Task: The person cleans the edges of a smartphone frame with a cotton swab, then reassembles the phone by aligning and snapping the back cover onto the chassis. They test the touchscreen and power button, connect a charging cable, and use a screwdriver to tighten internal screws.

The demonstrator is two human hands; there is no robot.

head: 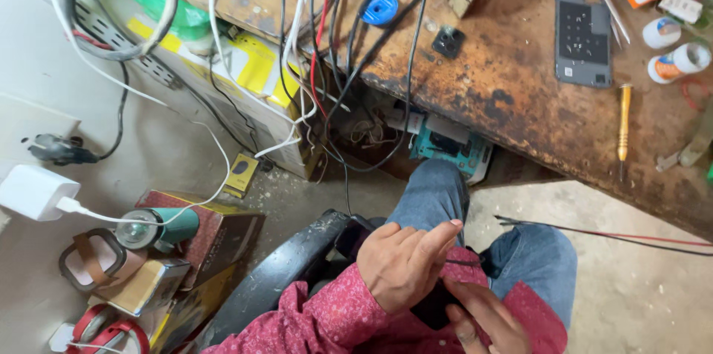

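My left hand [405, 261] and my right hand [483, 317] meet over my lap, above my jeans. Both are closed on a small black object [434, 308] that is mostly hidden between them; the left index finger points up and to the right. A thin black and red wire pair [594, 234] runs from the hands off to the right edge. I wear red patterned sleeves. On the worn wooden bench [505, 86] lie a grey phone back panel [583, 31] and a yellow-handled screwdriver [624, 124].
Many cables [327, 64] hang off the bench's left corner. A blue solder spool [381, 8], tape rolls and small white tubs [679, 60] sit on the bench. At the left are a white charger [30, 190], a green flashlight [160, 226] and boxes. A black chair arm [282, 272] is beside me.
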